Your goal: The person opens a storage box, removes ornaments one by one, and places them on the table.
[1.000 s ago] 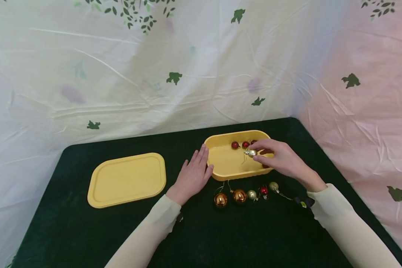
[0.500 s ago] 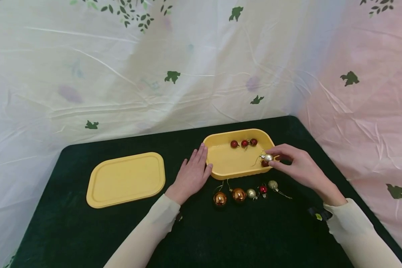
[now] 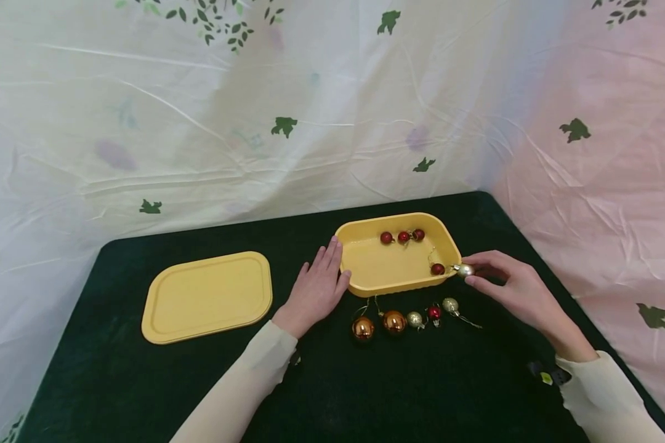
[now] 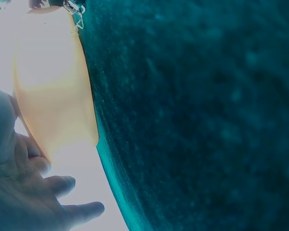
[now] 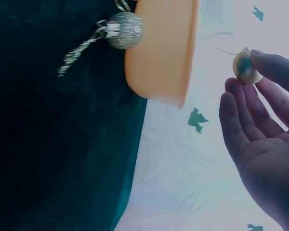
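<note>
Works over a dark green tabletop [image 3: 332,387] around a yellow box [image 3: 379,264]. Has a flat yellow lid [image 3: 207,296] left of the box. Presses the left hand [image 3: 316,288], with straight fingers, against the box's left end. Holds the right hand [image 3: 514,294], the nearer to the held piece, just right of the box. Shows copper balls [image 3: 394,321] in front of the box. Pinches a silvery ornament [image 3: 466,271] in a narrow right grip at the box's right rim, with long axis sideways and cap toward the box's inside. Cannot tell whether touching the rim. Includes four red balls [image 3: 437,269] inside the box.
</note>
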Available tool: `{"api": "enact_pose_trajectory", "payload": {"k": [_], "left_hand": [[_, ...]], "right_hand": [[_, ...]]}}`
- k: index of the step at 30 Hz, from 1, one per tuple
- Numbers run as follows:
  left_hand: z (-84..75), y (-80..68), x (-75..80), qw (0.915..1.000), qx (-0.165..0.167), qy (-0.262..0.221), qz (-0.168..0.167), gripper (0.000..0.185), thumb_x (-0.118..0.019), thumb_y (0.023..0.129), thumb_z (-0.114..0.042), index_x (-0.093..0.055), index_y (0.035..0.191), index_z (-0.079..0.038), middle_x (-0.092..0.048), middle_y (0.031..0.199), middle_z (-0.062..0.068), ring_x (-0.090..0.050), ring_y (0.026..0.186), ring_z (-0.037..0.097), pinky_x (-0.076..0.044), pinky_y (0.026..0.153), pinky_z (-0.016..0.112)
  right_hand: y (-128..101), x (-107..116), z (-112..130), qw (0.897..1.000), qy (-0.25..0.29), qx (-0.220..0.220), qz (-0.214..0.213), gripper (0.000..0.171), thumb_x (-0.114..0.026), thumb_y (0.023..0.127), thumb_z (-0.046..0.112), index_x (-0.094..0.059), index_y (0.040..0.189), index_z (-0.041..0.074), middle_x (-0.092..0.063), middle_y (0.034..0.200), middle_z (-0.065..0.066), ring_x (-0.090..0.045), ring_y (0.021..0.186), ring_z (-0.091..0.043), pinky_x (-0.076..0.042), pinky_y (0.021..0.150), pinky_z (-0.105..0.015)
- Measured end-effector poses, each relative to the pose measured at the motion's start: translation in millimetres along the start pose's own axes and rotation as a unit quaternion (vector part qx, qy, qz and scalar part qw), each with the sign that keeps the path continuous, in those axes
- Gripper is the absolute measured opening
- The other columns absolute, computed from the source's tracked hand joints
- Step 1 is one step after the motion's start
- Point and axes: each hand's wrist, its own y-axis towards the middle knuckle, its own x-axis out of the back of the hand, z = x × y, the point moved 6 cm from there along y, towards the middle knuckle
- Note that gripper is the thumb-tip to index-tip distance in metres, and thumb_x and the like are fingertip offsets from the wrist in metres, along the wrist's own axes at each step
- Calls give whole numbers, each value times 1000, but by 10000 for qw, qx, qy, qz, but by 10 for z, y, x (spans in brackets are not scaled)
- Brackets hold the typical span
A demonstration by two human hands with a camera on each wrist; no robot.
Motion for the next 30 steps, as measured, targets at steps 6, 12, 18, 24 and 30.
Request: {"api": "enact_pose_trajectory", "payload": {"k": [6,12,18,24,30], "left_hand": [[11,-6,0,10000,26,5,6,69,-33,112,-47,-9,168,-14,0,174,-1,-14,159,26,-24,121,60],[0,-5,-5,10000,12,-11,3,70,-33,112,-47,-9,168,-14,0,174,-1,-14,159,27,-24,121,61],[-2,-9,7,10000,28,18,20,69,-33,112,-47,-8,168,-14,1,174,-1,-14,159,26,-24,121,61],[0,-9,13,10000,-1,17,2,69,-33,112,-47,-9,168,-13,0,174,0,-15,158,27,-25,121,61],[-2,-8,2,10000,-23,-13,-9,69,-34,112,-47,-10,168,-13,-1,174,0,-15,158,27,-25,120,61]], "right_hand": [[-92,-15,-86,9998,-158,-137,-53,29,-76,97,17,-71,126,17,-67,121,-1,-63,100,1,-45,88,-5],[-231,-10,-196,9987,-206,-444,-123,28,-76,96,19,-72,124,16,-68,120,-3,-63,97,4,-49,83,-8],[-349,-55,-313,9970,-110,-761,-46,28,-75,98,20,-71,125,13,-69,119,-7,-65,97,5,-51,79,-10],[-360,-142,-386,9963,38,-852,106,30,-73,99,21,-69,127,11,-70,118,-8,-66,97,3,-54,79,-15],[-375,-227,-444,9959,-28,-879,219,28,-74,98,21,-70,125,12,-70,116,-7,-66,97,2,-55,79,-18]]}}
